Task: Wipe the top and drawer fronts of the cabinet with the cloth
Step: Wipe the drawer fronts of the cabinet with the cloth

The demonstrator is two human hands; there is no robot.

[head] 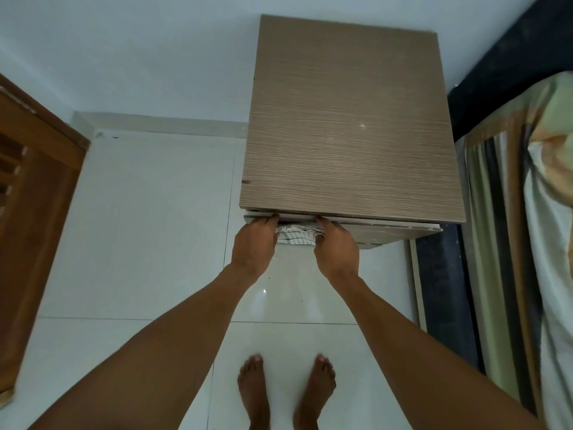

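Observation:
A cabinet [350, 119] with a striped beige wood-grain top stands against the wall. I look straight down on it, so only thin slivers of its drawer fronts [387, 229] show below the top's front edge. A white cloth with a dark grid pattern [296, 235] is bunched against the upper drawer front at the left. My left hand [255, 240] and my right hand [336, 243] both grip the cloth, one at each end, with fingertips up at the drawer's top edge.
A bed with striped bedding [511, 228] and a dark frame [440, 283] runs along the right, close to the cabinet. A brown wooden door [34, 218] stands at the left. White glossy floor tiles [148, 231] lie around my bare feet [285, 389].

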